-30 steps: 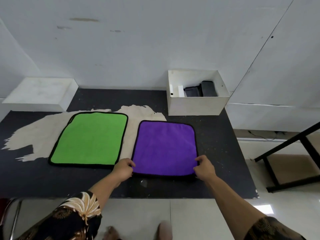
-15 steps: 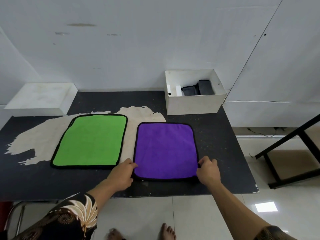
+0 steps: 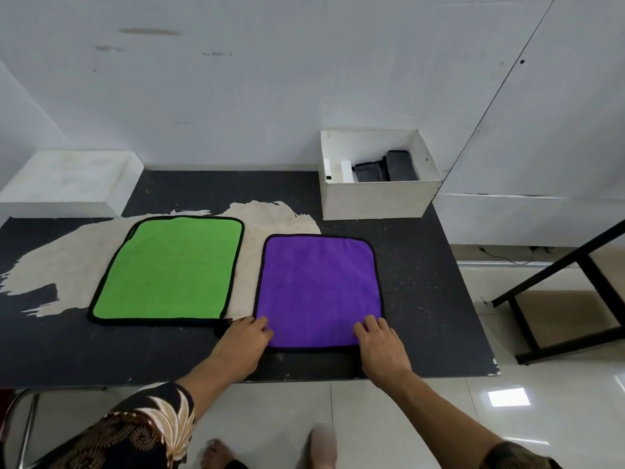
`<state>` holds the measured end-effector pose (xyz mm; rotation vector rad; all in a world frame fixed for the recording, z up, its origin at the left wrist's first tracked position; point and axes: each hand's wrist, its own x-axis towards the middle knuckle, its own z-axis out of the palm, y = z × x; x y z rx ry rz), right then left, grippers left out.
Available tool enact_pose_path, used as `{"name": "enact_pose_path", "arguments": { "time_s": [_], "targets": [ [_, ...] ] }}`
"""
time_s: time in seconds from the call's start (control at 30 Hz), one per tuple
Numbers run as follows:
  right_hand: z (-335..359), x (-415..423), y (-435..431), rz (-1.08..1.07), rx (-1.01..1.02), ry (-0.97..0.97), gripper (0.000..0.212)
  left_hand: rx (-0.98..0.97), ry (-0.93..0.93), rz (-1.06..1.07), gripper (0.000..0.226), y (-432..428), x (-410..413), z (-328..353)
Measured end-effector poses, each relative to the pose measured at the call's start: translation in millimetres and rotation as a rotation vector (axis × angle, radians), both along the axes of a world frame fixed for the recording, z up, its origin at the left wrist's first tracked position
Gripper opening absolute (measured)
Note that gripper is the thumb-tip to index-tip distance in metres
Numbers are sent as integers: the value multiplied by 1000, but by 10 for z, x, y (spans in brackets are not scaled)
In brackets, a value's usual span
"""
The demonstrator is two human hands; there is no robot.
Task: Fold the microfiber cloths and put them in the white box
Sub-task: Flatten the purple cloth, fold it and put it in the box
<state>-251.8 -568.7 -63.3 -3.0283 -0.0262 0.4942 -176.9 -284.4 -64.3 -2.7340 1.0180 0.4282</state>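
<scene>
a white block [image 3: 67, 181] sits at the far left against the wall, its corner over the table [image 3: 422, 299]; two cloths lie flat and unfolded on the table, one green, one purple, both edged in black; the green cloth [image 3: 169, 269] is on the left, mostly over a pale worn patch of the tabletop, its long axis running away from the person and leaning a little to the right at the far end; the purple cloth [image 3: 318, 286] lies just beside it on the right, apart from it by a narrow strip, closer to square, its slightly longer side also running near to far and its near edge roughly parallel to the table's front edge.

the left hand [image 3: 245, 340] is at the purple cloth's near left corner, fingers curled onto it and gripping it, thumb hidden; the right hand [image 3: 380, 343] covers the near right corner, fingers nearly straight and lying on top of the fabric, not closed round it.

one white box [image 3: 375, 201] stands open at the table's far right, behind the purple cloth and apart from it; inside are two dark folded cloths [image 3: 385, 165] side by side; a black frame [image 3: 558, 282] stands on the floor further right.
</scene>
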Motion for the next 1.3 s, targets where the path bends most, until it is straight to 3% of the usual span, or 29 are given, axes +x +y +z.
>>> {"name": "enact_pose_path", "arguments": {
  "time_s": [0.33,0.6,0.9,1.03,1.17,1.3],
  "targets": [
    [-10,14,-91,-96,23,-80,28,-92,-20,138,31,-43,6,17],
    [-1,7,-222,-66,47,-56,32,-72,8,143,37,18,94,-9],
    [42,-71,-294,-75,80,-79,25,-95,38,118,23,-6,69,29],
    [95,-94,-332,-98,86,-42,16,-93,124,35,22,-18,91,74],
    [197,-40,-487,-108,108,116,9,-117,288,37,20,-3,102,144],
    [382,174,-758,-249,332,144,9,-384,439,310,6,-46,233,318]
  ]
}}
